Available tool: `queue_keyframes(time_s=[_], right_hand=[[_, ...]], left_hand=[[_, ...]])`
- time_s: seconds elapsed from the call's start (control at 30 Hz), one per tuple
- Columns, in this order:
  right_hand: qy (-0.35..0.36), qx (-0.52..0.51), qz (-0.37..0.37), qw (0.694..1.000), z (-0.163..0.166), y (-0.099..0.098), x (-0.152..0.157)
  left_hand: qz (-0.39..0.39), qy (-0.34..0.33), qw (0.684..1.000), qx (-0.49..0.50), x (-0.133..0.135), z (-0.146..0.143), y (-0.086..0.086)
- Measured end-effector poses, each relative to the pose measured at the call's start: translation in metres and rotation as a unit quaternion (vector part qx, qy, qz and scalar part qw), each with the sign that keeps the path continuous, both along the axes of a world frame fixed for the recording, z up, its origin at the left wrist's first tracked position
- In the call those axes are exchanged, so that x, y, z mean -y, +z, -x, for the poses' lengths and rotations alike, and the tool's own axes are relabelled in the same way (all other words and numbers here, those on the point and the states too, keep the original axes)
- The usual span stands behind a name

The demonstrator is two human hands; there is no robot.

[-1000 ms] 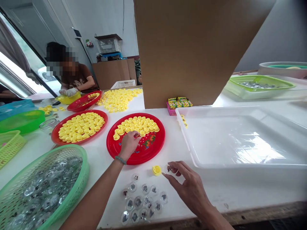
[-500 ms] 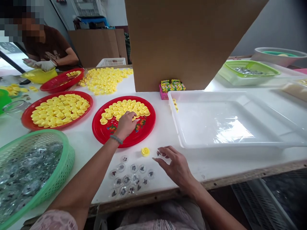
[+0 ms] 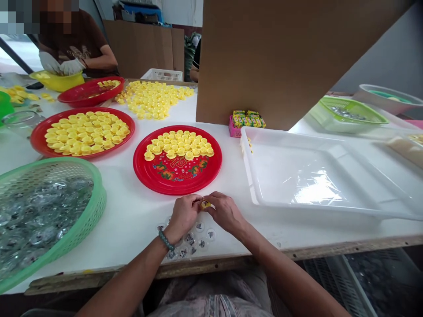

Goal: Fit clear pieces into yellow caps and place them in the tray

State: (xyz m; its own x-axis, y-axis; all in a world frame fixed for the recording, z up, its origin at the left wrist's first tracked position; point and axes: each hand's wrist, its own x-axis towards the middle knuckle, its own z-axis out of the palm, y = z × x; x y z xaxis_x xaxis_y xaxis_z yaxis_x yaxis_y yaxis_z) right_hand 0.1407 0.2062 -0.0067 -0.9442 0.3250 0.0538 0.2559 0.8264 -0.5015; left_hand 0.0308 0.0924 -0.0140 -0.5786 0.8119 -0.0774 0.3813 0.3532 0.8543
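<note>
My left hand (image 3: 185, 215) and my right hand (image 3: 227, 212) meet over the table, fingers pinched on one small round yellow plastic piece (image 3: 205, 204). A dark spot shows on its face; the fingers hide part of it. Under and beside my left wrist lie several clear discs with dark printed figures (image 3: 189, 238), some covered by the hand. Just beyond my hands is a red round tray (image 3: 178, 187), printed with fruit and flowers. Rows of similar yellow pieces (image 3: 180, 145) fill its far half.
At left stand a green mesh basket (image 3: 99, 207) of clear discs and another red tray (image 3: 36, 147) of yellow pieces. A white plastic tray (image 3: 249, 185) is at right, near a pink basket (image 3: 234, 131) of small packets. A cardboard panel (image 3: 264, 61) rises behind; a gloved co-worker (image 3: 89, 39) sits far left.
My left hand has come back from the red tray to my right hand. The yellow piece that lay on the table is now between my fingers. The view has shifted.
</note>
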Motion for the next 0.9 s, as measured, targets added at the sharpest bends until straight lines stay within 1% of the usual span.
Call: queue_keyframes(time_s=[0.1,0.23,0.33,0.47,0.6,0.67,0.77,0.9], right_hand=[[0.010,0.031,-0.033,0.999,0.002,0.000,-0.001],[0.030,0.081,-0.091,0.992,0.005,0.002,-0.003],[0.043,0.105,-0.090,0.989,0.008,0.005,-0.005],[0.056,0.135,-0.071,0.987,0.013,0.013,-0.006],[0.051,0.153,-0.070,0.984,0.018,0.019,-0.004],[0.047,0.147,-0.067,0.986,0.017,0.018,-0.004],[0.030,0.102,-0.025,0.994,0.008,0.011,-0.005],[-0.069,0.010,0.031,0.997,-0.008,-0.001,-0.002]], left_hand=[[-0.030,0.021,0.996,0.084,-0.001,0.001,-0.010],[-0.064,0.034,0.980,0.187,0.001,0.001,-0.020],[-0.076,0.054,0.976,0.197,0.000,0.000,-0.023],[-0.049,0.090,0.974,0.203,-0.003,-0.004,-0.023],[-0.052,0.105,0.964,0.237,-0.006,-0.006,-0.024],[-0.052,0.111,0.963,0.241,-0.006,-0.006,-0.025],[-0.059,0.116,0.960,0.249,-0.004,-0.006,-0.028],[-0.092,0.100,0.946,0.295,-0.001,-0.004,-0.031]])
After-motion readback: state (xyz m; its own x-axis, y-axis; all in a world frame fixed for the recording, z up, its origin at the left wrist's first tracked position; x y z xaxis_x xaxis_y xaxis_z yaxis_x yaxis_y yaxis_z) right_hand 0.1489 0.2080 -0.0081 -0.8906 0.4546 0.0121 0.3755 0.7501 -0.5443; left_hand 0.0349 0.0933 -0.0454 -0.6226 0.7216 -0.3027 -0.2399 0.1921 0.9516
